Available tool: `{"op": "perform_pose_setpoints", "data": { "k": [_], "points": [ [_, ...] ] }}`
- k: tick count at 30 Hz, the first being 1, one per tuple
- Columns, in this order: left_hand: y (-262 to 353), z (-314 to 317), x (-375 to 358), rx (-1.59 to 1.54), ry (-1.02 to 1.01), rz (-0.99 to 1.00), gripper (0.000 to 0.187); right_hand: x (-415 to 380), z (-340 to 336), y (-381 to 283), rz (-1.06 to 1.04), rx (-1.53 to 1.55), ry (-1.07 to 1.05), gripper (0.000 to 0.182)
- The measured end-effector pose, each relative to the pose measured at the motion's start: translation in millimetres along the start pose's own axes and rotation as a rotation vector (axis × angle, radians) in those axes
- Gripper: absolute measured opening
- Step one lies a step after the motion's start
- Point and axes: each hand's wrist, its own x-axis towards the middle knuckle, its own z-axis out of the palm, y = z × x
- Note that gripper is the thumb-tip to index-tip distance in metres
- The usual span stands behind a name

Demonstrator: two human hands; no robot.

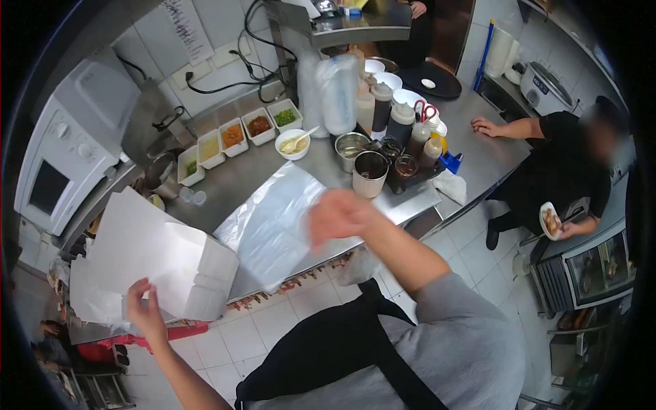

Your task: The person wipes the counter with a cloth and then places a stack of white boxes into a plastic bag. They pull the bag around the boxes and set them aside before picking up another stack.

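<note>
A white cardboard box [160, 256] with its lid raised stands on the left part of the steel counter. My left hand [145, 311] is at its near side, fingers apart and overlapping the front edge. My right hand [338, 219], smeared by motion, passes over the right edge of a sheet of clear plastic or foil [263, 225]. This shiny sheet lies flat beside the box and hangs past the counter's front edge. The blur hides how the fingers of the right hand are set.
Behind the sheet are a bowl with a spoon [294, 145] and several white tubs of toppings [233, 137]. Sauce bottles [401, 121] and a metal cup [370, 174] crowd the right. A microwave [72, 147] stands left. A person [567, 157] at right holds a white dish [551, 220].
</note>
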Motion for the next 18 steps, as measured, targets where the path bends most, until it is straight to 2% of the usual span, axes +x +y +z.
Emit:
{"op": "perform_pose_setpoints", "data": {
  "k": [2,4,5,7,8,10,11,12,15,16,18],
  "points": [
    [25.2,-0.1,-12.0,-0.004,0.121,0.006,0.002,-78.8,-8.4,-31.9,-0.046,0.110,0.166,0.043],
    [50.0,22.8,-24.0,-0.159,0.090,0.027,0.001,-139.5,-4.4,-49.0,0.061,0.205,0.320,0.026],
    [64.4,32.8,-36.9,-0.220,0.078,0.023,0.001,-151.9,-4.2,-55.7,0.214,0.133,0.455,0.023],
    [109.3,89.5,-46.8,-0.388,-0.082,-0.093,0.003,-167.1,-4.9,-62.6,0.537,-0.012,0.699,0.017],
    [128.7,120.7,-43.5,-0.213,-0.207,0.124,0.009,-166.4,-12.3,-57.3,0.565,-0.102,0.746,0.014],
    [151.1,187.2,-49.8,-0.283,-0.430,0.011,0.026,-161.7,-26.0,-45.4,0.592,-0.820,0.670,0.016],
    [150.1,220.0,-55.3,-0.222,-0.458,0.125,0.033,-158.0,-33.1,-40.3,0.565,-1.184,0.597,0.017],
    [154.0,248.3,-59.5,-0.179,-0.450,0.155,0.034,-156.7,-43.2,-34.5,0.449,-1.367,0.456,0.021],
    [166.9,296.9,-65.6,-0.030,-0.404,0.250,0.036,-141.3,-58.6,-31.1,0.213,-1.709,0.141,0.020],
    [168.8,305.7,-67.8,0.026,-0.387,0.278,0.036,-144.8,-65.1,-26.5,0.268,-1.674,0.138,0.021],
    [170.2,318.9,-72.8,-0.022,-0.396,0.312,0.036,-148.8,-78.6,-24.5,0.232,-1.687,0.057,0.021]
  ]
}}
